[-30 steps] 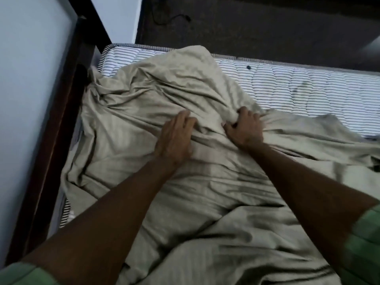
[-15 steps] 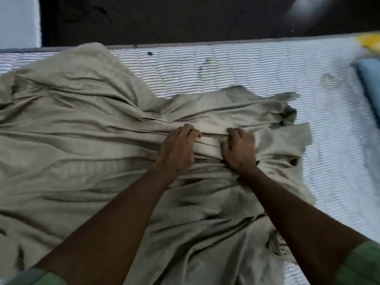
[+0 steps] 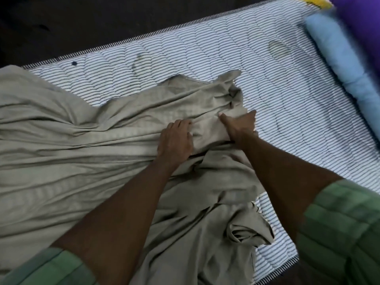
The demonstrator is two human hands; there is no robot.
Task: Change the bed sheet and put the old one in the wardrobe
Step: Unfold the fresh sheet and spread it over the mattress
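My left hand [image 3: 175, 138] and right hand [image 3: 239, 126] clutch bunched folds of the bed sheet [image 3: 82, 140], heaped across the mattress [image 3: 287, 89] middle; uneven pulling could snag its far-left end

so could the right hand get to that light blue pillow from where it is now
Probably yes. The right hand rests at the beige sheet's edge, and only bare striped mattress lies between it and the light blue pillow. It would likely need a lean.

Both hands, left hand [image 3: 174, 140] and right hand [image 3: 239, 125], gripped the crumpled beige cotton bed sheet [image 3: 72, 140] on the striped quilted mattress [image 3: 298, 99].
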